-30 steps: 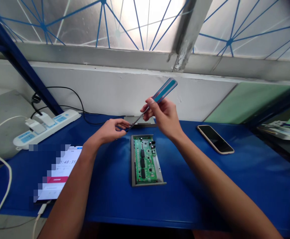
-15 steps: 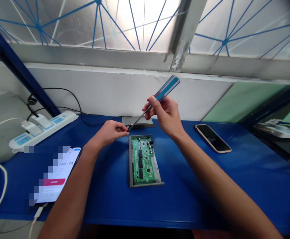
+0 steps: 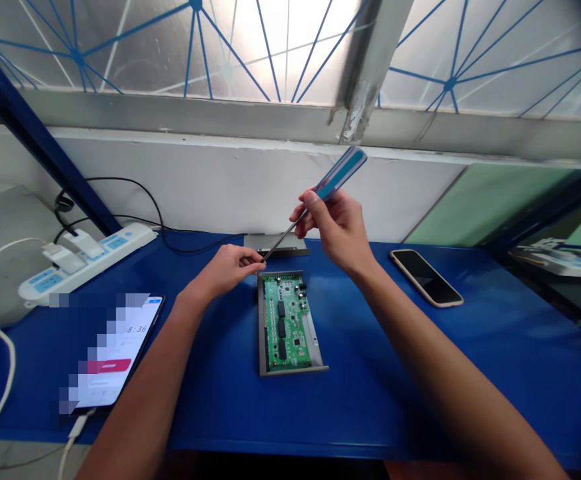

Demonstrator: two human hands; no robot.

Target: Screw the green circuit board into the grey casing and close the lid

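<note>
Tip-loading I reckon, behind the green circuit board (image 3: 286, 327): right hand (image 3: 339, 230) wraps the blue-striped screwdriver (image 3: 341, 171), left hand (image 3: 225, 268) pinches its tip; steady aim next.

Open table (image 3: 365, 380) lies between circuit board (image 3: 286, 327) and dark phone (image 3: 426, 278).

The only characters that can be read are the digits "8:36", on the lit screen of the phone (image 3: 115, 347) lying left of the circuit board (image 3: 286, 325). The rest of that screen is blurred. Markings on the circuit board are too small to read.
</note>
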